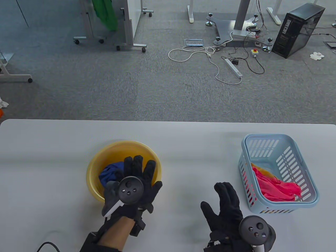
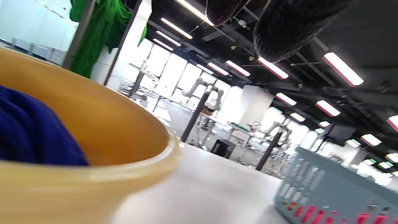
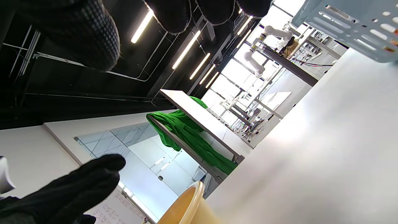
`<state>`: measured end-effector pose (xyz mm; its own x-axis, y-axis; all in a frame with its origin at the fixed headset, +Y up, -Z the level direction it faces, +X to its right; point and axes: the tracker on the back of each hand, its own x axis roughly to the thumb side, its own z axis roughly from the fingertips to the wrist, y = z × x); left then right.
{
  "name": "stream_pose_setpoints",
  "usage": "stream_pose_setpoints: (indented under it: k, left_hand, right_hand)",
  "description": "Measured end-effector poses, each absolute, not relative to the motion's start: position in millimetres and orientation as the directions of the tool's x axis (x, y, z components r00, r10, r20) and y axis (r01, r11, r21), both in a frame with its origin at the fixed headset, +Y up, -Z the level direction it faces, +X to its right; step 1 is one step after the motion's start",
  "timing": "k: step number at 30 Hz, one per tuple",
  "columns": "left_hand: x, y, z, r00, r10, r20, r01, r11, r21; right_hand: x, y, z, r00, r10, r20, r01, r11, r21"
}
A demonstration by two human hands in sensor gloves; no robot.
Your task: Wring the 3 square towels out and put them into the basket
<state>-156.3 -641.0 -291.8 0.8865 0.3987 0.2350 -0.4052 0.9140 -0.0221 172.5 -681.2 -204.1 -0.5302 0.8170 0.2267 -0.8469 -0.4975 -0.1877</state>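
Observation:
A yellow basin (image 1: 105, 157) stands left of centre on the table with a dark blue towel (image 1: 111, 170) bunched inside; the left wrist view shows the blue towel (image 2: 28, 133) behind the basin rim (image 2: 133, 168). My left hand (image 1: 139, 170) hovers over the basin with fingers spread and holds nothing. A light blue basket (image 1: 262, 139) at the right holds a pink towel (image 1: 275, 187) and an orange-yellow one (image 1: 262, 170) partly under it. My right hand (image 1: 223, 202) hangs open over the table between basin and basket, empty.
The white table (image 1: 52, 157) ends at a far edge with grey carpet beyond. On the floor lie cables, a power strip (image 1: 233, 68) and a black computer case (image 1: 296, 30). A green cloth (image 1: 106, 13) hangs on a frame at the back left.

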Motion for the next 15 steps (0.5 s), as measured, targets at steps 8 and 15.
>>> stream_pose_setpoints:
  k: [8,15]
  left_hand:
    - [-194,-641,-325,0.983,0.177,0.042,-0.169,0.972,-0.161]
    - [-198,-661,-344,0.995,0.09,-0.03,-0.095,0.964,-0.25]
  right_hand:
    - [172,-684,-206,-0.515,0.829,0.219,-0.856,-0.49,-0.162]
    - [177,-683,-207,-0.505,0.836,0.214,-0.863,-0.481,-0.156]
